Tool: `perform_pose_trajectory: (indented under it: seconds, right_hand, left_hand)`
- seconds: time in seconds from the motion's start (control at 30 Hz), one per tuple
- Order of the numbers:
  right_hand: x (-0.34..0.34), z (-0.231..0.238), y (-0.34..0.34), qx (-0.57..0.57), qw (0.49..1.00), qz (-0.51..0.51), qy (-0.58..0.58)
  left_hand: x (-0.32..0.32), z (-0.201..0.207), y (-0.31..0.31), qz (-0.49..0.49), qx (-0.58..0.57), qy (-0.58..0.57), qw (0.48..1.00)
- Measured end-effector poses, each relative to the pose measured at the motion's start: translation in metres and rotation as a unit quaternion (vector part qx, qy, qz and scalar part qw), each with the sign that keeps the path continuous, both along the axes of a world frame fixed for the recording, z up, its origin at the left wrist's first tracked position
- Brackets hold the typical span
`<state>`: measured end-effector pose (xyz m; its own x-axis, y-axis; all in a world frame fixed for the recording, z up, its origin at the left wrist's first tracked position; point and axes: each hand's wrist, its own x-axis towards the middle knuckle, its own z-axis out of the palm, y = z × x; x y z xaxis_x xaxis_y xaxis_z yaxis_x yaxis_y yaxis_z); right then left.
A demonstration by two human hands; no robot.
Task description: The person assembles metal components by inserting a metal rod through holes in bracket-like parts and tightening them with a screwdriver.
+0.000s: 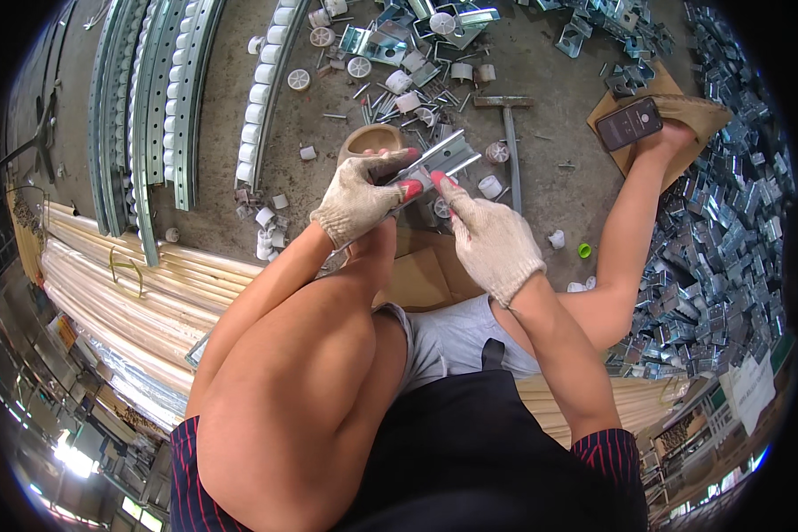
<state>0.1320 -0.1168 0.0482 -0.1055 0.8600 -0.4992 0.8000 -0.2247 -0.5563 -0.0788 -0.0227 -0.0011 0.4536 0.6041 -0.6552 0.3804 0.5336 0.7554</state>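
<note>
A short galvanised metal channel point(453, 156) with a hole in it lies slantwise in front of my knees. My left hand point(353, 193), in a cream knitted glove with red fingertips, is closed around its lower left part. My right hand point(496, 238), gloved the same way, has its fingertips against the channel's near edge. Those fingers are bent together, and whatever is between them is hidden. Just beyond lie loose white rollers point(399, 82), small metal pins point(384, 108) and a hammer point(509, 133) with a metal handle.
Long metal rails with white rollers point(262, 93) lie at the left, beside bundled pale poles point(164, 284). A heap of metal brackets point(727, 257) fills the right side. A phone point(629, 122) rests by my right foot. A small green ring point(584, 251) lies on the concrete floor.
</note>
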Motion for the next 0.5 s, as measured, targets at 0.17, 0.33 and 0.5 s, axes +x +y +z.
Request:
perform_pose_trajectory:
  seconds: [0.17, 0.33, 0.5]
  right_hand:
    - [-0.002, 0.004, 0.014, 0.041, 0.993, -0.08, 0.077]
    - [0.006, -0.013, 0.051, 0.037, 0.985, -0.031, 0.168]
    - [0.008, -0.032, 0.068, -0.022, 0.979, 0.011, 0.202]
  left_hand:
    - [-0.002, -0.007, -0.002, 0.026, 0.015, -0.045, 0.999]
    - [-0.007, -0.01, 0.001, -0.01, 0.065, -0.034, 0.997]
    - [-0.002, -0.013, -0.004, 0.062, -0.009, -0.077, 0.995]
